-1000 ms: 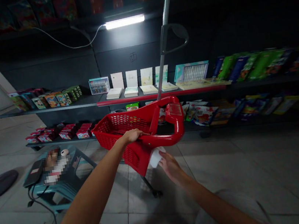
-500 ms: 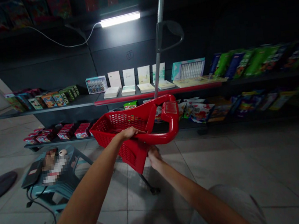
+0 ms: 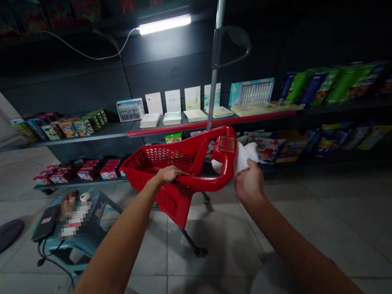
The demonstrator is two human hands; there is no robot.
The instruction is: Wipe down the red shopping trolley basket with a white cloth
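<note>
Left hand [image 3: 169, 174]: fingers curled over the near rim of a wheeled red plastic shopping basket [image 3: 157, 161], which is tilted. Right hand [image 3: 249, 184]: just right of the basket's corner, fingers bunched into a white cloth [image 3: 243, 156]. Cloth sits above the fingers, against the basket's red handle [image 3: 227, 155]. Lower shelf [image 3: 77, 184] of boxed goods lies far beyond.

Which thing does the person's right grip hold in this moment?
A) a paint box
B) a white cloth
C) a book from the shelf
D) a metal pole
B. The right grip closes on a white cloth, while the left grip holds the red basket.
</note>
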